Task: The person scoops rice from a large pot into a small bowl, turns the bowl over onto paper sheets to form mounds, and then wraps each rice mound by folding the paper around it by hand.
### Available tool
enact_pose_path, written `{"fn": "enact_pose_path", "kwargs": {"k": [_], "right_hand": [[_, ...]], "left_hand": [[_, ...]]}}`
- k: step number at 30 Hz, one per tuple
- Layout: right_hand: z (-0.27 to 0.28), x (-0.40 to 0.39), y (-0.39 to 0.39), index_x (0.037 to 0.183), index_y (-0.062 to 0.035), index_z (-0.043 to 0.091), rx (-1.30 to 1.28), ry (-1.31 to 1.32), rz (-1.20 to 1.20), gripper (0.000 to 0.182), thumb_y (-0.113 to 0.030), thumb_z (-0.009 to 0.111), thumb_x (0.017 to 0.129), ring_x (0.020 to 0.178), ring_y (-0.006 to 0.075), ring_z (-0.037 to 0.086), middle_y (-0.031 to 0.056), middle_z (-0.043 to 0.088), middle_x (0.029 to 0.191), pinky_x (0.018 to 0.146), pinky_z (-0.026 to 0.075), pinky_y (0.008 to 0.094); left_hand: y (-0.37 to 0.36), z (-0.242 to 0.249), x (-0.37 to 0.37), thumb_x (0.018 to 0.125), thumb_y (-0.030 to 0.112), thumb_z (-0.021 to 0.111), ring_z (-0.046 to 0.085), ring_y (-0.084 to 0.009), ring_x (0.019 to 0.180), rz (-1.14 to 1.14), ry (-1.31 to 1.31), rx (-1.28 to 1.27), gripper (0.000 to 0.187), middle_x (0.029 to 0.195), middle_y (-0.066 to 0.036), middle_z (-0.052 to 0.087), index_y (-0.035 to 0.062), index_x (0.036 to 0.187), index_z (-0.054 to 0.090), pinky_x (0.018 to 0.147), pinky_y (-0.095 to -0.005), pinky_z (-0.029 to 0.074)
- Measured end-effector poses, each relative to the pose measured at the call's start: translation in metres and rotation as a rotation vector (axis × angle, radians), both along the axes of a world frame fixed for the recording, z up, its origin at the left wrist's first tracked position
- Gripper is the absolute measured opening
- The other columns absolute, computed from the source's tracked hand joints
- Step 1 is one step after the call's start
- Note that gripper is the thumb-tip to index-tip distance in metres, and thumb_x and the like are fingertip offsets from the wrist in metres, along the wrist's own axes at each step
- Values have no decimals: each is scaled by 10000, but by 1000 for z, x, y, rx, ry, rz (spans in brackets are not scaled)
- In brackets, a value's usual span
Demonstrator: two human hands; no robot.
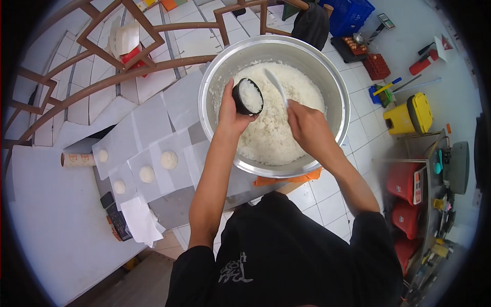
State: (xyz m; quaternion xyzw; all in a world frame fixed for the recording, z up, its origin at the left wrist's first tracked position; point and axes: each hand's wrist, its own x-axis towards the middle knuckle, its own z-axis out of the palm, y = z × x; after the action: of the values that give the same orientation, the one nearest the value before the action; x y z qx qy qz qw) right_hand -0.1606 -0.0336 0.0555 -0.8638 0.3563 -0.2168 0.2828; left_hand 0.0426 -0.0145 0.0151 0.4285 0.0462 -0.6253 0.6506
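Observation:
A large metal pot (208, 110) holds a mass of white rice (276, 135). Over its left part, my left hand (232, 115) is wrapped round a black bowl (239, 102) filled with rice. My right hand (304, 123) grips the handle of a pale spatula (276, 84), whose blade lies over the rice, right of the bowl. Several round rice mounds, one of them a larger mound (169, 160), rest on white paper sheets (183, 146) left of the pot.
An orange cloth (291, 179) lies under the pot's near edge. A paper stack (140, 220) and a dark device (116, 217) are at the lower left. Brown railing (179, 63) runs behind the table. Yellow bucket (409, 117) and red bins (404, 187) stand right.

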Motion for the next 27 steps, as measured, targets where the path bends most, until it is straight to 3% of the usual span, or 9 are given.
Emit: {"fn": "enact_pose_path", "kwargs": {"k": [3,9,11,12,15,17,21,25,27], "right_hand": [[-29,13,16,1266,41,515,-318,369,207,372,-67,536,911,607,354,640,172,620,801,569,533,430],[-15,-2,-7,1243,46,531,-215,266,241,351,-73,566,914,639,346,656,180,639,823,565,536,426],[-27,6,2,1213,43,558,-239,178,231,316,-74,573,919,648,351,658,190,639,817,576,538,423],[-20,11,12,1209,34,570,-226,291,219,299,-67,560,928,677,359,663,202,643,820,605,542,423],[-15,4,2,1240,50,536,-235,-70,132,352,-48,510,903,659,372,662,210,649,823,586,543,447],[-20,7,9,1236,49,543,-186,-56,4,342,-63,517,915,645,375,660,213,647,823,573,539,451],[-38,20,44,1192,58,574,-167,172,41,308,-106,564,931,610,392,645,209,633,741,549,529,464],[-10,12,31,1185,52,575,-80,-106,104,290,-110,558,945,610,390,642,220,630,738,562,522,457],[2,11,28,1163,56,577,-54,-129,-82,265,-117,543,964,611,386,641,227,629,727,556,510,458]], "left_hand": [[-5,-2,-7,906,577,558,518,-251,1184,-55,-30,106,503,1268,-58,590,196,1234,574,960,-530,361],[9,-27,1,948,464,547,551,-257,1145,70,23,-18,379,1194,-79,612,146,1148,596,980,-532,424],[4,-50,7,928,399,555,548,-267,1155,60,95,-252,363,1223,-86,605,141,1180,594,973,-546,421],[4,-48,4,899,358,559,552,-249,1148,106,124,-266,337,1202,-79,616,143,1153,609,962,-496,433],[19,-17,-11,870,439,548,558,-239,1141,185,168,-224,406,1170,-77,636,141,1138,616,964,-502,414],[15,-18,-16,867,470,551,567,-223,1124,233,148,-195,417,1153,-57,644,144,1118,620,956,-497,411],[1,-45,-29,939,414,537,569,-198,1129,380,-56,-320,384,1189,-42,614,105,1163,583,975,-406,449],[14,-26,-31,1021,310,451,589,-193,1101,508,-231,-386,330,1178,-63,608,64,1209,563,966,-367,479],[15,-23,-29,1014,327,464,565,-202,1178,532,-105,-431,373,1226,-72,604,58,1257,553,995,-378,462]]}}
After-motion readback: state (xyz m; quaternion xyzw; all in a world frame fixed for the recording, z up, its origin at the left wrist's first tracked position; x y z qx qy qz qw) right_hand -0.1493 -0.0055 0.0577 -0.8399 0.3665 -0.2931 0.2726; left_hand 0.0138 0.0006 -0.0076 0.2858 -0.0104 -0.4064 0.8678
